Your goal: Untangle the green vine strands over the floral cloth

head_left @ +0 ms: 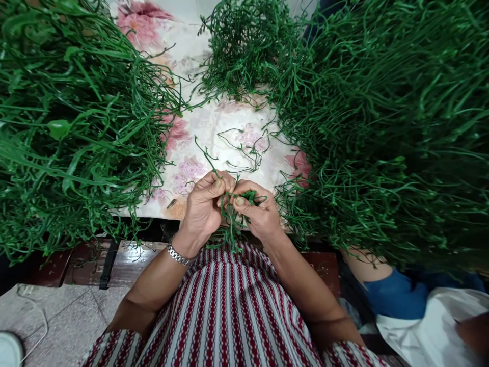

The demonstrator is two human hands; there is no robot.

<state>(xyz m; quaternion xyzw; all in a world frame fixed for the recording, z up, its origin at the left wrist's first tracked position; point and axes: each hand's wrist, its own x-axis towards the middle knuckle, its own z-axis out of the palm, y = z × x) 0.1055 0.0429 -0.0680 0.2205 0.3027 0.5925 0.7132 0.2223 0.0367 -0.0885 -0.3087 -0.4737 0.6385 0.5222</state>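
Observation:
My left hand is closed in a pinch on a thin green plant stem, whose top sticks up past the fingers. Close beside it, my right hand is closed around a small bunch of green stems. Part of the bunch hangs below both hands, and a few tips poke out over the right fingers. The fingertips of the two hands nearly meet, just above the front edge of the table. A few loose stems lie on the flowered tablecloth right behind the hands.
A large heap of green stems covers the table's left side. Another big heap fills the right, joining a smaller pile at the back. Another person's leg in blue shorts is at lower right. A wooden bench stands below the table.

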